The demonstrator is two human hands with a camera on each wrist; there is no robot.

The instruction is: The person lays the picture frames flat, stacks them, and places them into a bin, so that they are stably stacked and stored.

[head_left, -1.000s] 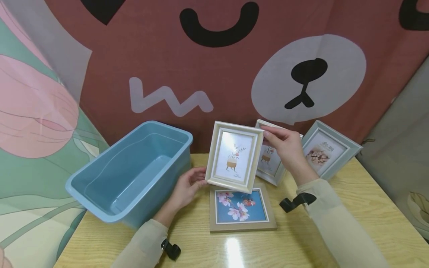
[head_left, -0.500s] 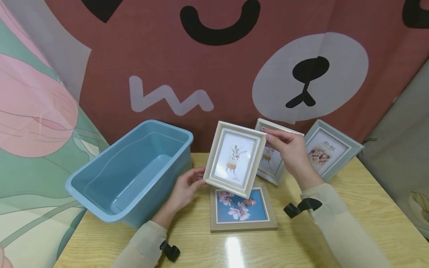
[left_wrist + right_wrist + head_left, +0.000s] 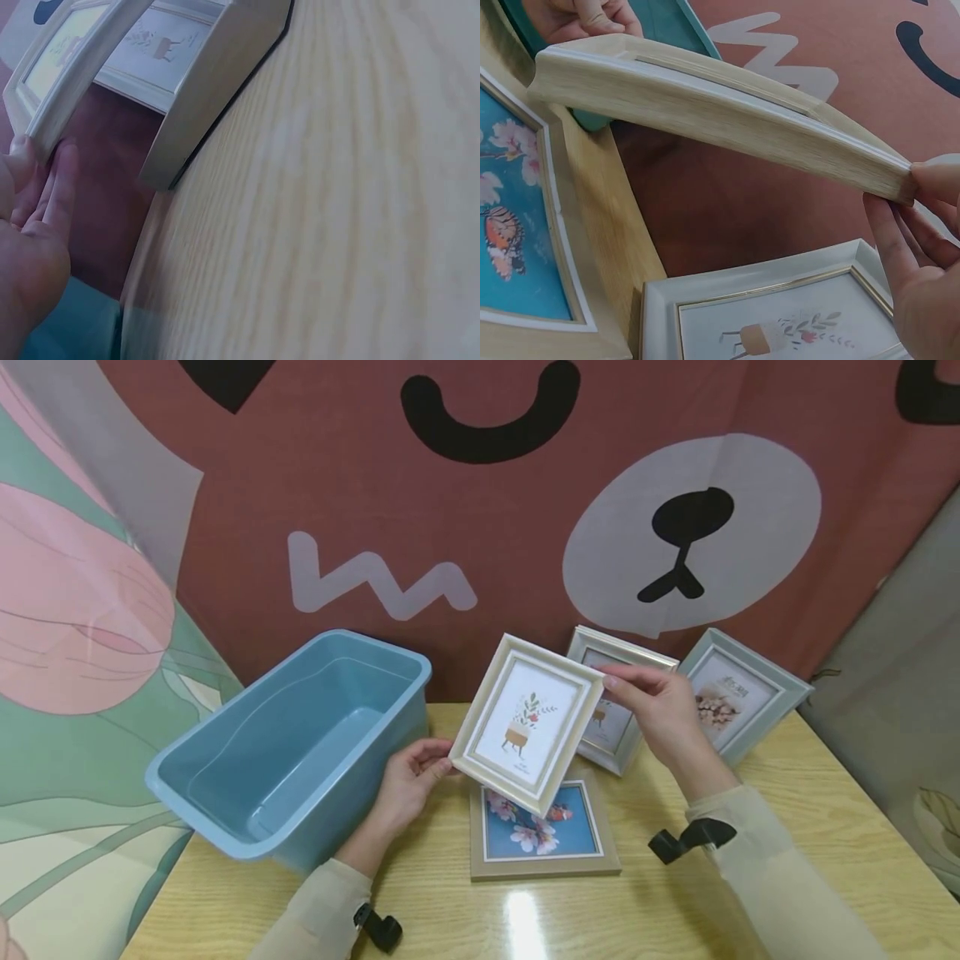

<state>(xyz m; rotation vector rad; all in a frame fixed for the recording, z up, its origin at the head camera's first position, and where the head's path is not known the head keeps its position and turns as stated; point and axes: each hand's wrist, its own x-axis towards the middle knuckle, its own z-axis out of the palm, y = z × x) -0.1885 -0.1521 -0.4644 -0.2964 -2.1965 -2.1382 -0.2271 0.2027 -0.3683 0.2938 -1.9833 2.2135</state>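
Observation:
Between both hands a cream picture frame (image 3: 525, 727) with a potted-plant print is held tilted in the air, its face toward the head camera. My left hand (image 3: 405, 783) pinches its lower left corner, thumb in front. At the upper right corner my right hand (image 3: 660, 714) pinches it; the right wrist view shows thumb and fingers (image 3: 892, 240) on either side of the edge. Below lies a tan picture frame (image 3: 543, 870) with a blossom-and-butterfly picture, partly covered by the held one. Behind the right hand leans a silvery white picture frame (image 3: 626, 652) with a similar plant print.
A blue plastic tub (image 3: 337, 785) stands at the left of the wooden table (image 3: 435, 918), close to my left hand. A grey-green picture frame (image 3: 776, 681) leans at the back right. A printed cloth (image 3: 360, 485) hangs behind the table.
The cream picture frame has turned clockwise between my hands. My right hand has shifted slightly right and down, and my left hand slightly left. The other frames and tub stay put.

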